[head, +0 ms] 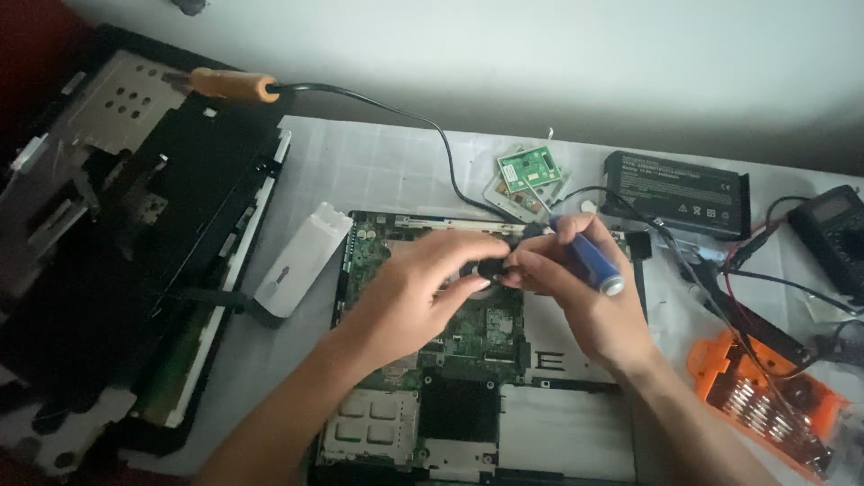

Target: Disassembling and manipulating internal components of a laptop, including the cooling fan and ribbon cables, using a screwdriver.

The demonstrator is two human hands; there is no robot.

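Note:
An opened laptop base with a green motherboard (468, 337) lies in front of me on a white cloth. My right hand (585, 301) grips a blue-handled screwdriver (589, 261), its tip pointing left over the board. My left hand (418, 288) reaches in from the left, and its fingertips pinch a small black part (490, 267) where the two hands meet. The board beneath the hands is hidden.
A dismantled black laptop casing (135, 225) fills the left. An orange-handled soldering iron (234, 85) rests on it, cable trailing right. A white plastic piece (301, 261), small green circuit board (529, 168), black battery pack (677, 193), multimeter (832, 234) and orange bit case (765, 400) lie around.

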